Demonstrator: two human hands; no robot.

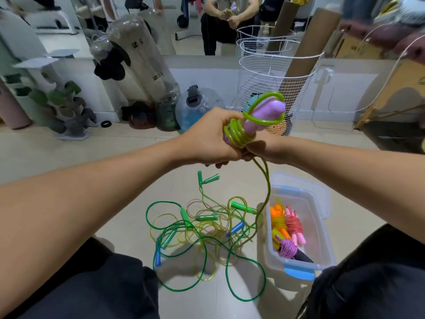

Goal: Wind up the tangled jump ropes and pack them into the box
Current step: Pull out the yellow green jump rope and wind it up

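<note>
My left hand grips purple jump-rope handles held up at chest height, with several turns of lime green rope coiled round them. My right hand sits just below, partly hidden behind the left, pinching the same green rope where it drops toward the floor. A tangle of green, yellow and clear ropes with green and blue handles lies on the floor between my knees. To its right stands a clear plastic box with blue clips, holding wound orange, pink and purple ropes.
A white wire basket with cardboard tubes stands behind my hands. Big plastic bottles and a blue water jug line the wall at left. A mirror shows a person's reflection. The box lid lies behind the box.
</note>
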